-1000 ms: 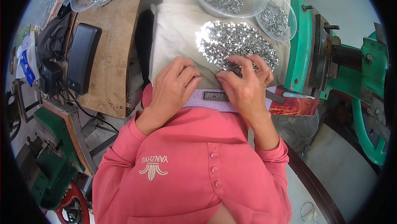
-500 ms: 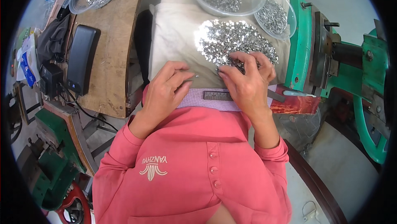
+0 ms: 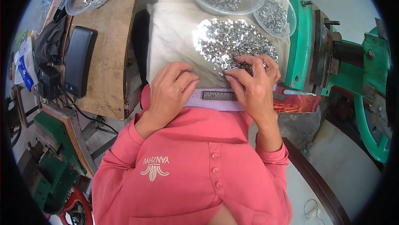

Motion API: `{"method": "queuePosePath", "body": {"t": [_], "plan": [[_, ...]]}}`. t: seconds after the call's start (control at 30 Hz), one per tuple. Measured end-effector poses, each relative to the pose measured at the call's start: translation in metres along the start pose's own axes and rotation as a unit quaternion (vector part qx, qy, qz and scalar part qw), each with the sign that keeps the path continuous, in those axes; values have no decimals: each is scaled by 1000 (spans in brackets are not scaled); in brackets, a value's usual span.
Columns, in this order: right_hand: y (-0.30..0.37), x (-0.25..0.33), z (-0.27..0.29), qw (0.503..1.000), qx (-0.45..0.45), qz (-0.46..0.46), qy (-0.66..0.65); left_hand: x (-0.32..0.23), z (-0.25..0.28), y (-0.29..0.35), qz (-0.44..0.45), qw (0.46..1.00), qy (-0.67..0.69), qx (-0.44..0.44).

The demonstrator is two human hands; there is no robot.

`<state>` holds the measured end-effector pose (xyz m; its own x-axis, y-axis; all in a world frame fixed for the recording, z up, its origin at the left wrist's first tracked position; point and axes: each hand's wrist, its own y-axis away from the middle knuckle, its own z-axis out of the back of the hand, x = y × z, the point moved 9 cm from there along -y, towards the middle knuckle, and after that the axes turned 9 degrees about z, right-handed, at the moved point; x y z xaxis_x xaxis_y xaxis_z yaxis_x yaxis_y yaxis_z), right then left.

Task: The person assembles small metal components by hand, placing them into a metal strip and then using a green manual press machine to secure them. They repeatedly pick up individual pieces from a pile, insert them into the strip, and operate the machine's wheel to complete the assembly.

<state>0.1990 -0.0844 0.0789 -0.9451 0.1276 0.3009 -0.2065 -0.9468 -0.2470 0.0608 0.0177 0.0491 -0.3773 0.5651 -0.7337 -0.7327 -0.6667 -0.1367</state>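
Observation:
A heap of small shiny metal pieces lies spread on the pale cloth in front of me. My right hand is at the heap's near right edge, its thumb and forefinger pinched together and the other fingers curled over the pieces. Whatever is in that pinch is too small to name. To the left of the heap, my left hand rests low over the cloth, thumb and forefinger pressed together. Its fingertips hide anything between them. A steel ruler lies on checked fabric between my hands.
Beyond the heap stand a large clear tub of metal pieces and a smaller tub of thin metal parts. A green machine borders the right side. At left, a wooden table holds a black box-shaped device and another tub.
My left thumb and forefinger have closed together; the small silver piece seen at their tips is hidden now. My right hand has shifted slightly right, still at the heap's edge.

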Motion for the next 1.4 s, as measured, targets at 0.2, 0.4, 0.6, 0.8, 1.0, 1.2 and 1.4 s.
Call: {"method": "queuePosePath", "body": {"t": [0.2, 0.4, 0.6, 0.8, 1.0, 1.2, 1.4], "plan": [[-18, 14, -13, 997, -19, 68, 9, 0, 2, 8, 17, 999, 31, 30], [-25, 14, -13, 997, 8, 73, 5, -13, -7, 21, -23, 996, 69, 57], [6, 15, 1, 996, -57, 35, -59, -11, -18, 23, -21, 994, 54, 90], [48, 26, -12, 995, -69, -5, -74, -12, -20, 22, -35, 993, 53, 100], [36, 9, 2, 994, -101, -2, -49, -9, -19, 23, -19, 993, 56, 102], [0, 9, -5, 997, -52, 64, 4, -12, -19, 24, -29, 994, 43, 98], [-6, 19, -10, 994, -44, 102, 5, -26, -26, 18, -64, 992, 41, 105]]}}
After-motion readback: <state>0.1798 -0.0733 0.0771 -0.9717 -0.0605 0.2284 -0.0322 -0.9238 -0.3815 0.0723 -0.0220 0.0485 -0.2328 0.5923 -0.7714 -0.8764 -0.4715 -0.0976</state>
